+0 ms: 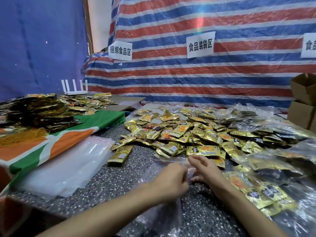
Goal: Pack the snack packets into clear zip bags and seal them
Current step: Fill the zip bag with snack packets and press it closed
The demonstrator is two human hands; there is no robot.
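Head view: a clear bag [162, 218] lay on the speckled surface [111, 177] right in front of the person, its mouth pointing away toward the heap of gold packets [179, 134]. The left hand [172, 181] had its fingers curled round the bag's near edge, gripping the film. The right hand [203, 168] sat at the mouth just beside it, fingers loosely spread over the top and thumb lower down. Blur hid whether they pinched the film. The nearest packets lay just beyond the right hand's fingertips.

Filled bags [256, 185] were piled to the right, touching the heap. A stack of empty bags [68, 166] lay to the left, partly on a green and orange cloth [51, 142]. On that cloth were yellow rubber bands [22, 135] and a dark pile [39, 110] of more packets. A white router [75, 88] stood behind, cardboard boxes [302, 100] at far right, and a striped tarp [188, 74] with paper signs [200, 44] hung at the back.
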